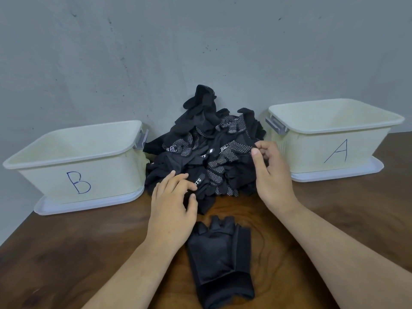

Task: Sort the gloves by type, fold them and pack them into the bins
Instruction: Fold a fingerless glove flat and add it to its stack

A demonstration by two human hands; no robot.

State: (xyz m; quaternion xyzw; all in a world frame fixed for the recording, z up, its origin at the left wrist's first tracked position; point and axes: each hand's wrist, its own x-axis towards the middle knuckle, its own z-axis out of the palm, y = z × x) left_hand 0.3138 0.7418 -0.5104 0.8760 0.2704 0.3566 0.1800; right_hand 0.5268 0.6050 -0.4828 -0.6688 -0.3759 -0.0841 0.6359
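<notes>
Bin B: left of the left grip.
Left hand: narrow grip pinching a lettered glove.
Pile: between the grips; tangled black gloves — a tug may drag neighbours off or mix types.
Flat glove: on the table, just nearer than the left grip; long axis near-to-far, fingers toward the pile.
Right hand: grip pinching a dotted glove by its edge.
Bin A: right of that grip.

soft, even indoor light, slightly dim; faint shadows under the bins. wide-angle bending curves the table edges; black gloves lose detail.
</notes>
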